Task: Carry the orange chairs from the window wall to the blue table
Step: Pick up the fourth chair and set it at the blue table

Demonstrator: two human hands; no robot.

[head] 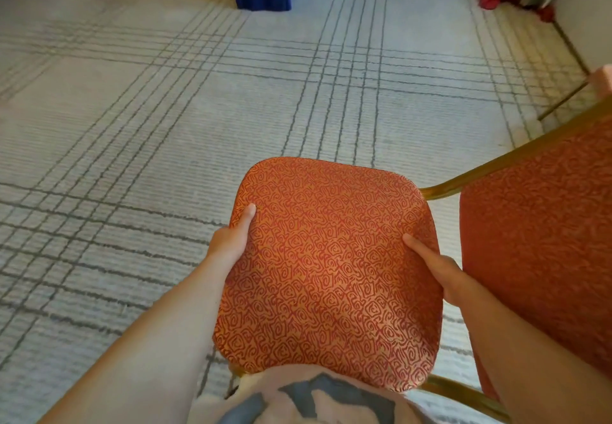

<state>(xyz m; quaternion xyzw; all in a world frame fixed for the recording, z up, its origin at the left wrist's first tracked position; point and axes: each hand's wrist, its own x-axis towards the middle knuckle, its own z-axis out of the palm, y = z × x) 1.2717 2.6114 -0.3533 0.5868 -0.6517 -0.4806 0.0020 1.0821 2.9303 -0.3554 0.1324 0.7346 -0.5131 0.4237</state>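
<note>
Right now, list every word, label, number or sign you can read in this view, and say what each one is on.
There is no readable text in this view.
The orange chair has only a woven squiggle pattern, no letters.
The shirt carries a dark grey print that is cut off at the frame edge; whether it is lettering cannot be told.
The carpet shows only grid lines.

chair seat point(331, 268): orange, squiggle pattern | carpet point(132, 119): pale grey, dark plaid lines
</note>
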